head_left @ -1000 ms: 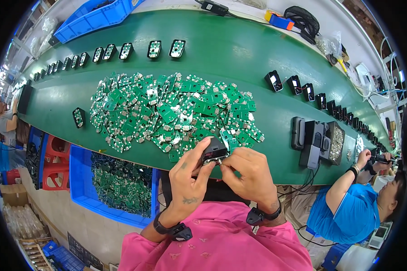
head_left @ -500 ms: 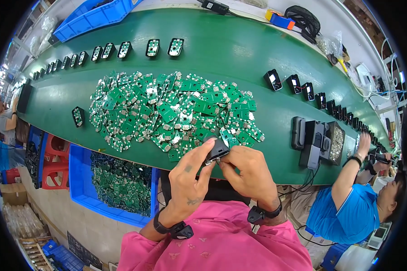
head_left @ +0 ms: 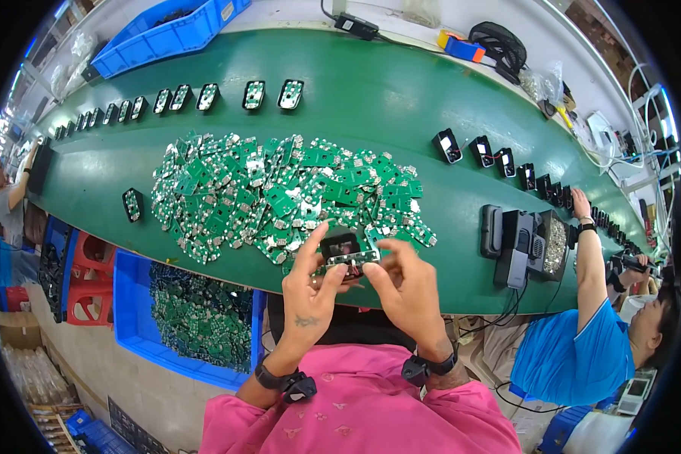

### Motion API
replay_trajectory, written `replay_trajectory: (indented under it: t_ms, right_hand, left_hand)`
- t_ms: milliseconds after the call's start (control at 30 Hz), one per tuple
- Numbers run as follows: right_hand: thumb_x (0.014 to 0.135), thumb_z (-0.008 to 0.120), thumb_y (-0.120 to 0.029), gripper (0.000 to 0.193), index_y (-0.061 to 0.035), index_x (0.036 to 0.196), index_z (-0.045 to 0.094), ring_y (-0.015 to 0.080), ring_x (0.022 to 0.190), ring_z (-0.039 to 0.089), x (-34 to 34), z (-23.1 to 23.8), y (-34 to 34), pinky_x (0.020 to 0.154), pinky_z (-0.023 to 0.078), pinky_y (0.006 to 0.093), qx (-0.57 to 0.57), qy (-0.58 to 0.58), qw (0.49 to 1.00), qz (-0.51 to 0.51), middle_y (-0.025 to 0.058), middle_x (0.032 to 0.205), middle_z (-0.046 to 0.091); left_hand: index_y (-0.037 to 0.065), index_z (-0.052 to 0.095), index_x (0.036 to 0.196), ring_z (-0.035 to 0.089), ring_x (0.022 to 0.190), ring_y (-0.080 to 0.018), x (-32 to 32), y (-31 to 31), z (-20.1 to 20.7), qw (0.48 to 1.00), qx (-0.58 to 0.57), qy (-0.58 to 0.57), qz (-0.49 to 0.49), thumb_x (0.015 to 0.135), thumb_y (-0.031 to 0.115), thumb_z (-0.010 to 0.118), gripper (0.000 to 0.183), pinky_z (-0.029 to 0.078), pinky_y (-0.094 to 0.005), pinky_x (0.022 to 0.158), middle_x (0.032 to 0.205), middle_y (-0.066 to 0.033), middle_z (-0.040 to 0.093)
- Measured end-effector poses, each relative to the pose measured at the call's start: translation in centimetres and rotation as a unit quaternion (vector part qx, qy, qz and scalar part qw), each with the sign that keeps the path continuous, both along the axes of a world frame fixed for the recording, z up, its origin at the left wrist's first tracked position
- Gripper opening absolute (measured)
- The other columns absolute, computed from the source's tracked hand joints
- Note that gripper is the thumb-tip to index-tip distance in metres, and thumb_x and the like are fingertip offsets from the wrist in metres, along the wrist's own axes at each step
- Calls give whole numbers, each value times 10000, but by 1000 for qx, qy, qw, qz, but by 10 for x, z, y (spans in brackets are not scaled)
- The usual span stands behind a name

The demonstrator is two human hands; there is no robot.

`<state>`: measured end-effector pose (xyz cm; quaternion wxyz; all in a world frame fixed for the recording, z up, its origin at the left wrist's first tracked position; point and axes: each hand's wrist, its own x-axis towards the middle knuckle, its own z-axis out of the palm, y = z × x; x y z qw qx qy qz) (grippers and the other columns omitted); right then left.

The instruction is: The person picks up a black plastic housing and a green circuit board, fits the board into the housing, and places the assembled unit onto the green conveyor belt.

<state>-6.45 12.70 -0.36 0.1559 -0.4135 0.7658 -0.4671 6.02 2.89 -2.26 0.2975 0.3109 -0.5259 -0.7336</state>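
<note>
Between my hands, over the near edge of the circuit board pile, is a small black plastic case [head_left: 330, 246] with its open side facing me. A green circuit board [head_left: 365, 257] stands along the case's near edge. My left hand [head_left: 312, 291] grips the case, with its thumb against the board. On the other side, my right hand [head_left: 412, 291] has its thumb on the board's right end and its index finger beside it. Whether wires join board and case is too small to tell. Just beyond my fingers lies the heap of green circuit boards [head_left: 280, 198].
Black cases with boards [head_left: 207, 97] line the far left; one filled case [head_left: 132, 204] lies nearer. Open black cases [head_left: 447, 146] run along the right. Black devices [head_left: 516, 250] stand beside a parts tray [head_left: 556, 253]. A co-worker's hand [head_left: 580, 204] reaches the right row. A blue bin [head_left: 132, 321] sits below left.
The case has turned so its open side and the board now show. My right fingers have spread from a pinch onto the board's end. The co-worker's arm has moved to the case row.
</note>
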Motion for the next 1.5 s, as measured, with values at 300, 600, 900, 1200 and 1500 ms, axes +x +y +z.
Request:
replay_trajectory:
  t_ms: [300, 600, 900, 1200, 1500]
  right_hand:
    - [935, 660, -48, 99, 33, 888, 629, 67, 572, 566, 17, -19, 11, 496, 446, 225, -158, -259, 952, -39, 14, 703, 628]
    - [960, 637, -122, 172, 5, 849, 670, 28, 584, 526, -2, -4, 18, 500, 397, 199, -73, -311, 948, 8, -21, 667, 596]
    - [908, 682, -174, 219, -5, 775, 640, 259, 604, 636, 14, 17, 7, 558, 473, 357, -16, -95, 990, 105, 124, 696, 639]
    - [916, 676, -145, 259, 30, 734, 619, 213, 519, 529, 13, 1, 3, 501, 390, 340, -19, -19, 999, 37, 101, 607, 560]
    - [928, 670, -155, 282, 25, 720, 608, 199, 504, 497, 12, -7, -3, 491, 372, 337, -19, -6, 1000, 16, 101, 599, 541]
  left_hand:
    - [40, 519, 1395, 697, 953, -176, 2, 5, -7, 995, -76, -4, -63, 822, -109, 692, 616, 597, -272, 770, 1127, -120, 659]
    - [34, 550, 1372, 693, 897, -145, 4, 5, -7, 998, -25, 19, -58, 812, -86, 706, 594, 575, -246, 730, 1090, -120, 673]
    - [41, 606, 1326, 678, 856, -111, 0, 3, -19, 976, -214, -37, -2, 794, -116, 631, 555, 564, -260, 703, 1056, -125, 706]
    - [68, 531, 1413, 627, 789, -63, 2, 3, -10, 979, -200, -36, -9, 850, -144, 519, 603, 531, -240, 683, 993, -109, 701]
    - [83, 529, 1422, 598, 788, -46, 8, -6, -10, 983, -166, -57, -61, 892, -114, 531, 565, 515, -227, 684, 1051, -80, 696]
